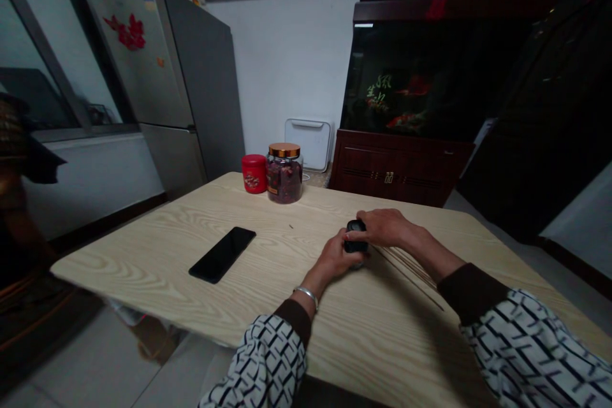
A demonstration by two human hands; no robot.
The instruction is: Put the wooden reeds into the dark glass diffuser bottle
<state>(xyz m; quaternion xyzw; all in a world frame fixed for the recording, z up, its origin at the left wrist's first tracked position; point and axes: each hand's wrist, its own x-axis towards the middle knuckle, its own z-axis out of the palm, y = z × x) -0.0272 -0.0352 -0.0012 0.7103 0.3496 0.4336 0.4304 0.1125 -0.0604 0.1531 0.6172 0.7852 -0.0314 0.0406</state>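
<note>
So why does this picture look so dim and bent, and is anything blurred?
In the head view, the scene is dim; the table edge curves from wide-lens distortion; the fish tank glass is nearly black; a dark shadow falls across the table below the right hand; nothing looks badly blurred.

2 hands (332, 259) (385, 227), 1 black object (356, 236), 1 smartphone (222, 255), 1 glass jar (284, 173), 1 red tin (254, 173)

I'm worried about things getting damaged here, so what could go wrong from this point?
The small dark object sits between the left hand and right hand; if it slips, it could hit the wooden table. The right forearm is close to thin sticks and might knock them out of place.
</note>
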